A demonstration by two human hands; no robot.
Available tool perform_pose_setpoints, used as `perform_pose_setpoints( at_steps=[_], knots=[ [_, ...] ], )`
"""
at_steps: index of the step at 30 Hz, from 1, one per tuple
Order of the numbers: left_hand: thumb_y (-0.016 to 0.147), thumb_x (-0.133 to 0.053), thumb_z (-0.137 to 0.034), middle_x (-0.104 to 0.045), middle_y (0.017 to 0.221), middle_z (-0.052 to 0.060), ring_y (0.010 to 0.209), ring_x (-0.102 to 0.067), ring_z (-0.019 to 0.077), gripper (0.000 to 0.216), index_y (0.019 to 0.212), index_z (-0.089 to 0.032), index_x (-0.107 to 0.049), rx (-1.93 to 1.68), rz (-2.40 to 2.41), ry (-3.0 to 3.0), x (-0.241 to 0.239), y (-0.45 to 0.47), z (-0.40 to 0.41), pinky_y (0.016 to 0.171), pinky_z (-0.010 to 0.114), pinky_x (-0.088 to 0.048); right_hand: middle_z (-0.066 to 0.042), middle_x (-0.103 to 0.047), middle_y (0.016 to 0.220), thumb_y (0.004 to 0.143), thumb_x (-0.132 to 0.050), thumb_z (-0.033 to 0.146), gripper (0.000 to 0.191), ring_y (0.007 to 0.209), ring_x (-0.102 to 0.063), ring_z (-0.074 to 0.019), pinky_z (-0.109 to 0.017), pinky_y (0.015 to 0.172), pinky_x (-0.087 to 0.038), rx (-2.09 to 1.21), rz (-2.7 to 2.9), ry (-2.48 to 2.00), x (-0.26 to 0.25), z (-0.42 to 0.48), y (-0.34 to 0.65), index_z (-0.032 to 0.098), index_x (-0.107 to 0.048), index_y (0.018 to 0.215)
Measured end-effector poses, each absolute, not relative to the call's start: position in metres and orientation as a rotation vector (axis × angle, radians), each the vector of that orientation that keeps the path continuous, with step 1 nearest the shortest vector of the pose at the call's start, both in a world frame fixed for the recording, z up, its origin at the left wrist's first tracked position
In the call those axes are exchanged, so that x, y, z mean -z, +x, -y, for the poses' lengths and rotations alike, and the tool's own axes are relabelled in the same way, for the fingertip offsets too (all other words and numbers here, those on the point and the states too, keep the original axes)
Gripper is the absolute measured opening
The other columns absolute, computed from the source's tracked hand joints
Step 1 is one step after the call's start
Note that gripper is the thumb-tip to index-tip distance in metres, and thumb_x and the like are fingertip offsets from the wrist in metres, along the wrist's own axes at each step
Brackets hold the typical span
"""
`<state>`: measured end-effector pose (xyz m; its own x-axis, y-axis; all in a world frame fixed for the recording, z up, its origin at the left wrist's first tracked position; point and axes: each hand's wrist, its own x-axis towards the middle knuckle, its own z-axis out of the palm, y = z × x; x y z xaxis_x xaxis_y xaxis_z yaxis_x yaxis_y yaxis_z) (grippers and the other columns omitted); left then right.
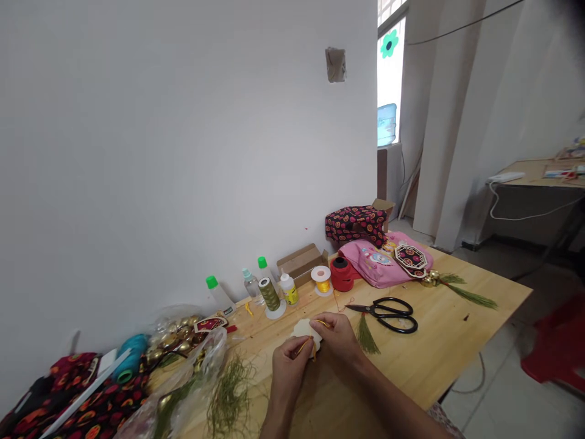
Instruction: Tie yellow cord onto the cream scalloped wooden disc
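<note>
Close together over the table's near middle, my left hand (292,360) and my right hand (339,336) each pinch a thin yellow cord (323,323). A pale piece with a scalloped edge (302,328) lies at the fingertips, partly covered by them; I cannot tell whether the cord passes through it. To the right of my right hand are black-handled scissors (381,314), blades pointing left, and a green tassel (366,336) by the blades. Loose green threads (230,393) lie left of my left hand.
Behind the hands stand an olive thread spool (269,295), glue bottle (289,289), yellow cord spool (322,281), red thread spool (342,274) and cardboard box (304,267). A pink bag (372,262) with an octagonal ornament (410,259) lies right. Plastic bags with gold bells (176,338) lie left.
</note>
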<state>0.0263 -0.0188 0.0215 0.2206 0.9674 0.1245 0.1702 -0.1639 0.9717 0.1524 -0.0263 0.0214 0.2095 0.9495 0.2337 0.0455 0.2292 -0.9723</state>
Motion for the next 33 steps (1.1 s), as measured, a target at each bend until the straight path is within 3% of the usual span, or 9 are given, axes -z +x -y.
perform_pose_setpoints(
  at_steps=[8, 12, 16, 21, 33],
  knots=[
    [0.055, -0.063, -0.029, -0.061, 0.044, 0.001, 0.04, -0.049, 0.0109, 0.02, 0.061, -0.011, -0.067, -1.016, -1.13, 1.33, -0.011, 0.023, 0.012, 0.04, 0.019, -0.035, -0.001, -0.062, 0.06, 0.068, -0.051, 0.027, 0.019, 0.055, -0.053, -0.0107, -0.018, 0.051, -0.039, -0.833, 1.576, -1.013, -0.019, 0.031, 0.148, 0.015, -0.066, 0.068],
    [0.053, -0.064, -0.026, -0.064, 0.049, 0.003, 0.045, -0.052, 0.0124, 0.015, 0.057, -0.011, -0.067, -1.001, -1.131, 1.337, -0.017, 0.024, 0.014, 0.045, 0.02, -0.038, -0.002, -0.062, 0.061, 0.07, -0.048, 0.029, 0.022, 0.057, -0.053, -0.011, -0.018, 0.05, -0.039, -0.803, 1.435, -1.115, -0.016, 0.028, 0.148, 0.014, -0.064, 0.068],
    [0.057, -0.061, -0.029, -0.067, 0.058, 0.005, 0.055, -0.057, 0.0159, 0.021, 0.066, -0.011, -0.068, -0.943, -1.113, 1.399, -0.022, 0.026, 0.017, 0.054, 0.022, -0.042, -0.003, -0.063, 0.066, 0.072, -0.044, 0.03, 0.024, 0.06, -0.054, -0.0122, -0.019, 0.053, -0.039, -0.674, 1.334, -1.311, -0.016, 0.027, 0.152, 0.015, -0.063, 0.071],
    [0.059, -0.059, -0.031, -0.067, 0.059, 0.005, 0.055, -0.057, 0.0167, 0.024, 0.068, -0.011, -0.068, -0.886, -1.11, 1.464, -0.022, 0.029, 0.02, 0.052, 0.023, -0.042, -0.001, -0.064, 0.066, 0.074, -0.042, 0.03, 0.023, 0.056, -0.053, -0.0113, -0.019, 0.049, -0.034, -0.445, 1.456, -1.495, -0.022, 0.032, 0.155, 0.02, -0.063, 0.071],
    [0.059, -0.061, -0.032, -0.068, 0.062, 0.006, 0.059, -0.058, 0.0183, 0.024, 0.068, -0.012, -0.069, -0.937, -1.066, 1.462, -0.017, 0.028, 0.017, 0.057, 0.025, -0.044, -0.002, -0.065, 0.071, 0.076, -0.041, 0.03, 0.024, 0.06, -0.055, -0.0112, -0.018, 0.054, -0.035, -0.407, 1.502, -1.458, -0.022, 0.033, 0.154, 0.021, -0.063, 0.075]
  ],
)
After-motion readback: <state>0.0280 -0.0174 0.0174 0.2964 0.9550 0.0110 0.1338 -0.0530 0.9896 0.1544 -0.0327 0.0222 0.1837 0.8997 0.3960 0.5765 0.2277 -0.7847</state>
